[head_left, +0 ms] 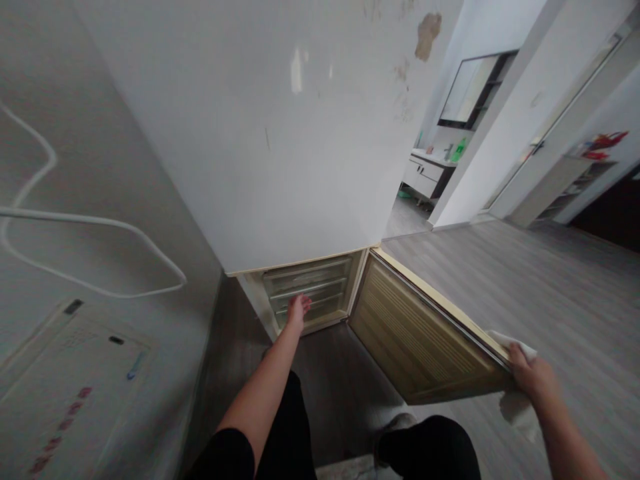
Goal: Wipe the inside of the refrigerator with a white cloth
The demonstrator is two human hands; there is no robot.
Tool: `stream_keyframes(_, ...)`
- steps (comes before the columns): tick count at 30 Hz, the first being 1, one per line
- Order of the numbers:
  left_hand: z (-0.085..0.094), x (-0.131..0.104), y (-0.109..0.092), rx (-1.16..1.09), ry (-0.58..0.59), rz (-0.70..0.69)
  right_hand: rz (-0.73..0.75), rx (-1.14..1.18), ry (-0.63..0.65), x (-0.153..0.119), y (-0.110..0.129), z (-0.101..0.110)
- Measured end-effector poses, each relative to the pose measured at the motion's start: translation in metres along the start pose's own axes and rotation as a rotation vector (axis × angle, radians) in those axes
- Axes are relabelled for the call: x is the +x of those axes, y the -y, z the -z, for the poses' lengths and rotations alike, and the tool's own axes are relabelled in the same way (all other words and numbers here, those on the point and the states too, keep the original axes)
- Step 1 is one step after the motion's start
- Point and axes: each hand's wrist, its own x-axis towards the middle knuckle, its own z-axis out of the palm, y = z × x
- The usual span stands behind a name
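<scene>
A white refrigerator [260,153] stands before me, its lower door [425,327] swung out to the right. Inside the lower compartment are stacked clear drawers [320,280]. My left hand [299,308] reaches in front of these drawers, fingers loosely extended and nothing visible in them; whether it touches a drawer I cannot tell. At the door's outer edge, my right hand [535,373] is closed round a white cloth [520,407], which lies against the door edge and hangs below the hand.
A white cable [115,223] loops along the left wall above a panel box [75,387]. Grey wood-look floor [575,293] extends to the right. Further back are a washbasin cabinet [425,173], a mirror [470,90] and a shelf unit [563,187]. My legs are below.
</scene>
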Motion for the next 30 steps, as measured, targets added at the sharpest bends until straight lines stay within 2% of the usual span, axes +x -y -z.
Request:
stream_keyframes(2,-0.019,0.038,-0.025,-0.070,-0.058,-0.027,-0.128,-0.011,-0.014,0.007,-0.005,-0.004)
stream_keyframes(5,-0.038,0.069,-0.040,-0.162,-0.080,-0.018,-0.276,0.038,-0.075,0.008,-0.005,-0.008)
stream_keyframes(8,-0.051,0.077,-0.040,-0.238,-0.040,-0.017,-0.375,0.053,-0.092,0.005,0.001,-0.006)
stream_keyframes(11,-0.058,0.072,-0.033,-0.288,0.000,-0.033,-0.421,0.063,-0.104,0.007,0.008,-0.003)
stream_keyframes(15,-0.050,0.050,-0.014,-0.311,0.032,-0.021,-0.452,0.135,-0.170,0.008,0.014,0.001)
stream_keyframes(24,0.016,-0.049,0.043,-0.249,0.134,0.195,-0.479,0.219,-0.231,-0.011,0.051,0.016)
stream_keyframes(28,0.033,-0.079,0.059,-0.249,0.099,0.210,-0.523,0.210,-0.140,-0.001,0.040,0.015)
stream_keyframes(30,0.037,-0.084,0.063,-0.250,0.100,0.202,-0.480,0.152,-0.088,0.011,0.027,0.008)
